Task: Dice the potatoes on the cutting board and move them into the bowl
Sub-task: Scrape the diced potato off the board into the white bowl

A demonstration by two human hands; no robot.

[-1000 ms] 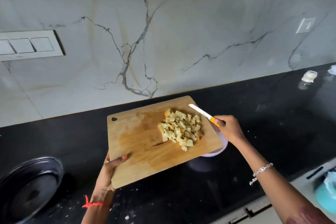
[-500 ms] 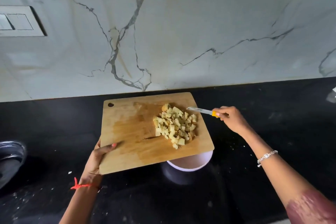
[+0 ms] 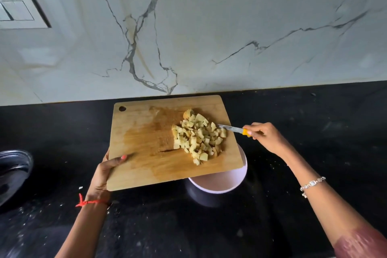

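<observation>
head view, looking down at a black counter (image 3: 303, 115) against a white veined marble wall (image 3: 209, 27).

we log the left hand (image 3: 102, 172) gripping the near left edge of the wooden cutting board (image 3: 144, 138): thumb laid flat on the top face, the other fingers hidden beneath. forearm comes up from the near edge of view, a red thread (image 3: 88, 202) tied at the wrist.

right hand (image 3: 266, 136) reaches in from the near right, wrist bent a little, fingers curled round the yellow handle of a knife (image 3: 232, 129). blade points left and its tip touches the far right side of the diced potatoes (image 3: 199, 136). a beaded bracelet (image 3: 312, 184) sits on that forearm.

the two hands are well apart, one at each side of the board.

potato cubes lie heaped on the right half of the board, a wet stain just left of them. we see the board's near right corner covering part of the pale pink bowl (image 3: 219, 184), which stands on the counter below it. whether any pieces are in the bowl, we cannot tell.

far left: a switch plate (image 3: 18, 9) on the wall, a dark round vessel (image 3: 12, 174) at the counter's left edge.
</observation>
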